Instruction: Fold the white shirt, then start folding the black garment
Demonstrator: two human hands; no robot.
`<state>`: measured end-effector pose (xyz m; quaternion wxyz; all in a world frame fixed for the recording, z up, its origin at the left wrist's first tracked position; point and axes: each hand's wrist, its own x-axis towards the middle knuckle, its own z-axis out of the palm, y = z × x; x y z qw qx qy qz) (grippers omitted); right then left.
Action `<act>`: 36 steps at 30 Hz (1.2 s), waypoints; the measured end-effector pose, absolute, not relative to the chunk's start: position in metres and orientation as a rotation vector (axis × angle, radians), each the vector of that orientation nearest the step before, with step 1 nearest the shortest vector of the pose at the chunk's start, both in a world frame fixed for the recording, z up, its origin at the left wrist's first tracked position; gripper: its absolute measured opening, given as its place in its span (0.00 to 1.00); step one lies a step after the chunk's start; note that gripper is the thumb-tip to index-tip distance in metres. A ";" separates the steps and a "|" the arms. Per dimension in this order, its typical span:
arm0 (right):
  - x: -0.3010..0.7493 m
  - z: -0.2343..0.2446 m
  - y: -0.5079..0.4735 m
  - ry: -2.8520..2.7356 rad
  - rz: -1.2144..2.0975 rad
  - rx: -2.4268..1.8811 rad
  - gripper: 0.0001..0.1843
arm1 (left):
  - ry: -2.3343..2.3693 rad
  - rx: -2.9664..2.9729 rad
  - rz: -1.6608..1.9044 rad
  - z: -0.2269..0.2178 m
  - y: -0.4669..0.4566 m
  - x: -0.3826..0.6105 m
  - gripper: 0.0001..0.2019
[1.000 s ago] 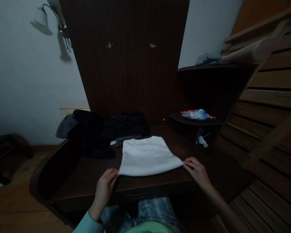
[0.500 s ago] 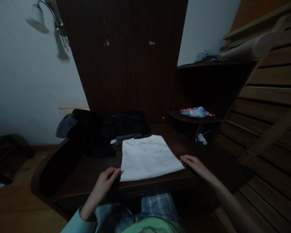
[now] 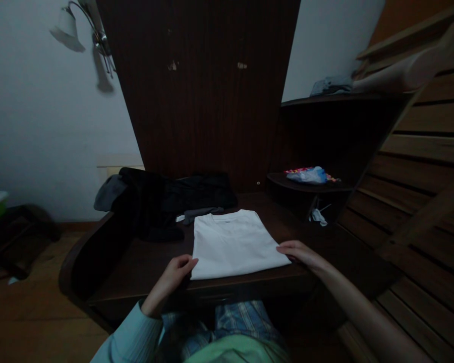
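A white T-shirt [image 3: 234, 244], folded into a flat, neat shape, lies on the dark wooden desk top [image 3: 151, 264] with its neckline facing away from me. My left hand [image 3: 177, 272] is closed at the shirt's left edge near the front corner, its thumb on top of the cloth and its other fingers partly hidden. On the opposite side, my right hand [image 3: 298, 252] pinches the right edge close to the front corner, with the fingertips partly beneath the fabric.
Dark clothes [image 3: 147, 201] are heaped at the back left. A plastic bag [image 3: 308, 175] sits on a small corner shelf at the right. Wooden slats [image 3: 423, 201] stand along the right side. A wall lamp [image 3: 68, 30] hangs at upper left.
Both hands have moved inward onto the shirt's side edges, and their fingers now overlap the cloth. The shirt keeps its place and folded shape; the view has shifted slightly.
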<state>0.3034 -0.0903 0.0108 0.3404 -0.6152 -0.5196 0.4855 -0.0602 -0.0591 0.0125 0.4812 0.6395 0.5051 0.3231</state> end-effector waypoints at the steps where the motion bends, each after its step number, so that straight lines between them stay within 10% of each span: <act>1: 0.304 0.010 -0.090 -1.322 1.279 -1.595 0.23 | 1.230 1.529 0.811 0.011 -0.058 -0.061 0.24; 36: 0.320 0.009 -0.105 -1.454 1.206 -1.572 0.21 | 1.247 1.717 0.783 0.013 -0.064 -0.074 0.22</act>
